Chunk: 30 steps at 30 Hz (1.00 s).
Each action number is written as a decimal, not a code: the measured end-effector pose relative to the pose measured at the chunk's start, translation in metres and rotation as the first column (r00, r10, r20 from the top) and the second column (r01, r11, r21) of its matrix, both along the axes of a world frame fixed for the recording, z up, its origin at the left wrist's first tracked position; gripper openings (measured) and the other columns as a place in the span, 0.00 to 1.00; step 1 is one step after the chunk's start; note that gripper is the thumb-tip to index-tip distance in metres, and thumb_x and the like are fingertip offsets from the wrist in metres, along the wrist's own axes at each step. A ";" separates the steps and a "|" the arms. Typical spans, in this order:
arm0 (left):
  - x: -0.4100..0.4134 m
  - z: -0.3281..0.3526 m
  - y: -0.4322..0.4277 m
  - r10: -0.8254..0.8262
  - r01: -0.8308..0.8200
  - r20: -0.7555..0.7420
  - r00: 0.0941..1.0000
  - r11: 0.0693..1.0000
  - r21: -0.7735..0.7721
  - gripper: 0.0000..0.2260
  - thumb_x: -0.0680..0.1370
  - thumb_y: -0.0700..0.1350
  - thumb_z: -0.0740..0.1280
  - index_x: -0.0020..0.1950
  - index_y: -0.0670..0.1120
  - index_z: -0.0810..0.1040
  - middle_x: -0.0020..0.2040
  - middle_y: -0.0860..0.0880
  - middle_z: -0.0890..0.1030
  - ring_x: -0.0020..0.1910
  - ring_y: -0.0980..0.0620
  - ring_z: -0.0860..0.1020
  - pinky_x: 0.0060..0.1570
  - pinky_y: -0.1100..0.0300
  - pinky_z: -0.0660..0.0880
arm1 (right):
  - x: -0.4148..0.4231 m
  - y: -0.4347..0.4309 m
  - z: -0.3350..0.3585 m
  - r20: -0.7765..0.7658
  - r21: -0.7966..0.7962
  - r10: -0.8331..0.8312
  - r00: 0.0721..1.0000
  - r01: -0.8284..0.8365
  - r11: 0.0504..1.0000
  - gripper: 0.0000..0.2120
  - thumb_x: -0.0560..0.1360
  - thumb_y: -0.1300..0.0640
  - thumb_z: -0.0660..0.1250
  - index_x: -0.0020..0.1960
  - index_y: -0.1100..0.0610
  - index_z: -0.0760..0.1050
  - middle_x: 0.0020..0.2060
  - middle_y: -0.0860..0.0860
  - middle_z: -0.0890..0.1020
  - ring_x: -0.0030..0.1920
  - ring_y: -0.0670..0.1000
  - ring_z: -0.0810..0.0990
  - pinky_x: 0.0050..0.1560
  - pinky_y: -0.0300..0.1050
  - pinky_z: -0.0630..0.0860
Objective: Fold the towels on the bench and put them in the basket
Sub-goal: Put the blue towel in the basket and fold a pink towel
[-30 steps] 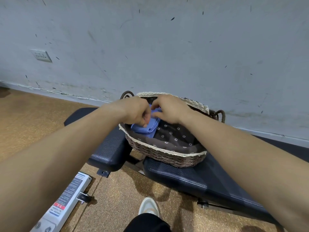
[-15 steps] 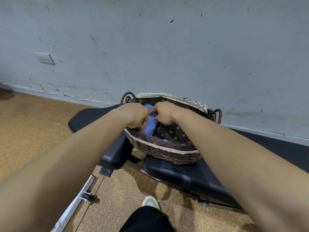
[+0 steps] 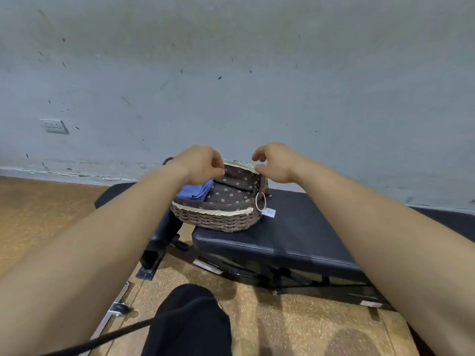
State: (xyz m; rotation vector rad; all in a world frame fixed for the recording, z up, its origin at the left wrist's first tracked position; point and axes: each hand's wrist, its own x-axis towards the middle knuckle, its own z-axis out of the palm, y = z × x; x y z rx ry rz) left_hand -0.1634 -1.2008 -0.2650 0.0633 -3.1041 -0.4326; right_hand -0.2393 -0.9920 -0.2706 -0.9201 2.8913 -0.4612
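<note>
Black bench [image 3: 295,227] carries the wicker basket [image 3: 218,219], blue towel [image 3: 194,191] inside (folded); hands [image 3: 203,164] loosely curled, empty.

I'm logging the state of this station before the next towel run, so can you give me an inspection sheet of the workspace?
Surface: black padded bench, its visible padding bare apart from the basket.
Job's things: woven basket stands on the bench; folded blue towel lies inside, at its left end; no other towels seen.
Clutter: white tag on a ring hangs at the basket's right end.
Hands: left hand and right hand hover above the basket, holding nothing.
Cables: a dark strap or cable runs across the floor at lower left.
Surroundings: scuffed grey wall with a socket; brown floor.
</note>
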 end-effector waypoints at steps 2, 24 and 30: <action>0.003 0.005 0.030 -0.048 0.048 -0.009 0.999 0.999 -0.008 0.07 0.78 0.50 0.68 0.53 0.52 0.82 0.49 0.53 0.82 0.53 0.51 0.78 0.55 0.58 0.74 | 0.010 0.040 0.003 -0.010 0.015 -0.044 0.999 0.044 0.999 0.19 0.80 0.53 0.63 0.70 0.53 0.74 0.66 0.52 0.77 0.66 0.54 0.74 0.66 0.48 0.71; -0.263 -0.132 0.304 -0.389 0.388 0.088 0.917 0.921 0.026 0.20 0.80 0.53 0.64 0.70 0.50 0.72 0.68 0.50 0.74 0.67 0.49 0.72 0.65 0.55 0.70 | -0.182 0.321 -0.133 0.067 -0.009 -0.529 0.846 0.530 0.848 0.22 0.78 0.53 0.64 0.71 0.53 0.71 0.65 0.55 0.74 0.64 0.58 0.75 0.64 0.56 0.73; -0.284 -0.150 0.305 -0.359 0.363 0.304 0.882 0.931 0.044 0.20 0.78 0.51 0.66 0.69 0.48 0.73 0.66 0.45 0.77 0.63 0.44 0.75 0.63 0.50 0.72 | -0.184 0.324 -0.144 0.181 0.116 -0.505 0.844 0.491 0.863 0.21 0.78 0.52 0.61 0.70 0.55 0.71 0.64 0.56 0.74 0.64 0.62 0.73 0.61 0.58 0.75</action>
